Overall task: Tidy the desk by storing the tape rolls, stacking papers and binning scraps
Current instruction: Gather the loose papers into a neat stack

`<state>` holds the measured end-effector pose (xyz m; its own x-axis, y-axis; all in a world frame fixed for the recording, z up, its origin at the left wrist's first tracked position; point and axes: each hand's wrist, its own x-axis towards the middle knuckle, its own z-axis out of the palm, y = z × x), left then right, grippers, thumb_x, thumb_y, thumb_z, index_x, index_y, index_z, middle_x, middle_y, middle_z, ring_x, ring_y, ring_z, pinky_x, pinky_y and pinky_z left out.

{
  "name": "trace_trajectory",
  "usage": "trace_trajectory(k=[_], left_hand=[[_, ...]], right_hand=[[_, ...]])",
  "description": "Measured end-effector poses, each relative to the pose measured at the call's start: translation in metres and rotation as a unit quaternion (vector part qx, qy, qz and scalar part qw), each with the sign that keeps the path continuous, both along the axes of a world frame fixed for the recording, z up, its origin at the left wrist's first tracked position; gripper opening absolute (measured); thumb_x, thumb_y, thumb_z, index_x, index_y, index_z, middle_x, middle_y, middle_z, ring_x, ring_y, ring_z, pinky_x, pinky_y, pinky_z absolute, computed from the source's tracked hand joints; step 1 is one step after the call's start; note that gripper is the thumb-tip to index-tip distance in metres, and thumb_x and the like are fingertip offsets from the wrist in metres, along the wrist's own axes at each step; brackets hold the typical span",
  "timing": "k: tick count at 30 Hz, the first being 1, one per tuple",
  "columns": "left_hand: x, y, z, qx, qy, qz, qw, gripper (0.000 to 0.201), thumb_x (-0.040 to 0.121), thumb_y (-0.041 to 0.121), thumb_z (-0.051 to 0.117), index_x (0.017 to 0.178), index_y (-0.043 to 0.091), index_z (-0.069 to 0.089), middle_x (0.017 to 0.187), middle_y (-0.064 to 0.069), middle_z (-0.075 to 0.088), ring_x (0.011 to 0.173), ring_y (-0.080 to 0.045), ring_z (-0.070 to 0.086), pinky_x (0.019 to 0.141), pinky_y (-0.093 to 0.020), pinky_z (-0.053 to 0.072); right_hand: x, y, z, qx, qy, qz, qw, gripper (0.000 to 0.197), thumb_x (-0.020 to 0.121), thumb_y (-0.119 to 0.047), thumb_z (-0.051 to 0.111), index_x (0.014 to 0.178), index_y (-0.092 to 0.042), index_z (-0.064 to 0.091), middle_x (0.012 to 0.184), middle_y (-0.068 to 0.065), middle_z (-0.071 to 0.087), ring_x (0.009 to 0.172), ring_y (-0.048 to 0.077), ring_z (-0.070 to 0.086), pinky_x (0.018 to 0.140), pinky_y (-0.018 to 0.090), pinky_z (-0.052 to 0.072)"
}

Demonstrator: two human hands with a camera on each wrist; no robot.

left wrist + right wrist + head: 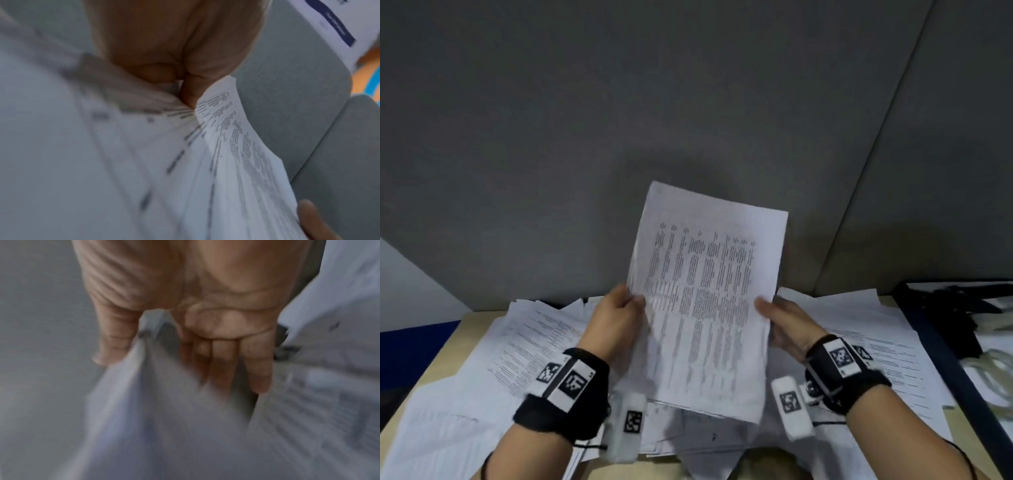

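Note:
A stack of printed papers (705, 301) stands upright above the desk, held by both hands. My left hand (633, 303) pinches its left edge between thumb and fingers, seen close in the left wrist view as the left hand (188, 92) gripping the paper stack (236, 154). My right hand (765, 306) holds the right edge. In the right wrist view the right hand (164, 356) has its thumb on one face of the sheets (154, 410) and its fingers (236, 363) laid along the other. Loose printed sheets (517, 346) cover the desk below.
More loose sheets (876, 342) lie on the right of the wooden desk (465, 325). A dark-framed tray (931, 342) at the far right holds black straps and pale rolls (993, 366). A grey partition wall (654, 120) rises right behind the desk.

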<state>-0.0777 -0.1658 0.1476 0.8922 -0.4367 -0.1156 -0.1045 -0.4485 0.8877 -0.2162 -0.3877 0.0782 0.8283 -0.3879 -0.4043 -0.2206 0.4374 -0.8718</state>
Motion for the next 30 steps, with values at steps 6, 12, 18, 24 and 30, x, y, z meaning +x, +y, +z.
trace_trajectory(k=[6, 12, 18, 24, 30], left_hand=[[-0.006, 0.001, -0.026, -0.087, 0.115, 0.010, 0.989, 0.023, 0.090, 0.001, 0.050, 0.102, 0.015, 0.063, 0.100, -0.003, 0.071, 0.098, -0.023, 0.065, 0.085, -0.036, 0.050], [-0.009, -0.009, -0.012, -0.197, 0.056, 0.030, 0.978, 0.031, 0.093, 0.003, 0.044, 0.120, 0.015, 0.054, 0.115, 0.000, 0.065, 0.105, -0.015, 0.060, 0.088, -0.033, 0.047], [-0.015, -0.004, -0.028, -0.224, 0.041, 0.040, 0.973, 0.028, 0.078, 0.023, 0.053, 0.106, 0.018, 0.054, 0.101, 0.003, 0.064, 0.095, -0.016, 0.060, 0.078, -0.031, 0.046], [-0.022, -0.006, -0.053, -0.166, 0.036, 0.041, 0.985, 0.026, 0.093, 0.002, 0.043, 0.102, 0.026, 0.049, 0.099, 0.002, 0.059, 0.097, -0.020, 0.056, 0.084, -0.037, 0.047], [-0.025, -0.008, -0.043, -0.234, -0.028, 0.031, 0.971, 0.028, 0.098, 0.011, 0.043, 0.126, 0.014, 0.045, 0.103, 0.007, 0.056, 0.094, -0.004, 0.054, 0.078, -0.023, 0.044]], right_hand=[[0.000, 0.014, 0.024, -0.108, -0.077, -0.038, 0.990, 0.038, 0.067, 0.003, 0.076, 0.103, -0.009, 0.068, 0.102, 0.006, 0.073, 0.098, 0.020, 0.069, 0.091, 0.034, 0.051], [0.006, 0.018, 0.039, -0.165, -0.095, -0.072, 0.979, 0.025, 0.075, -0.001, 0.075, 0.093, -0.014, 0.065, 0.087, -0.005, 0.074, 0.085, 0.010, 0.070, 0.076, 0.021, 0.054], [0.004, 0.022, 0.028, -0.187, -0.085, -0.058, 0.977, 0.039, 0.066, -0.002, 0.080, 0.100, -0.015, 0.066, 0.094, -0.002, 0.074, 0.092, 0.014, 0.070, 0.081, 0.028, 0.055], [-0.001, 0.031, 0.005, -0.164, -0.034, -0.086, 0.982, 0.033, 0.075, 0.009, 0.071, 0.100, -0.012, 0.066, 0.102, 0.007, 0.071, 0.090, 0.015, 0.069, 0.086, 0.034, 0.055], [0.000, 0.035, 0.016, -0.174, -0.058, -0.127, 0.975, 0.020, 0.083, -0.002, 0.068, 0.097, -0.016, 0.066, 0.088, -0.008, 0.070, 0.079, -0.002, 0.066, 0.064, 0.011, 0.052]])
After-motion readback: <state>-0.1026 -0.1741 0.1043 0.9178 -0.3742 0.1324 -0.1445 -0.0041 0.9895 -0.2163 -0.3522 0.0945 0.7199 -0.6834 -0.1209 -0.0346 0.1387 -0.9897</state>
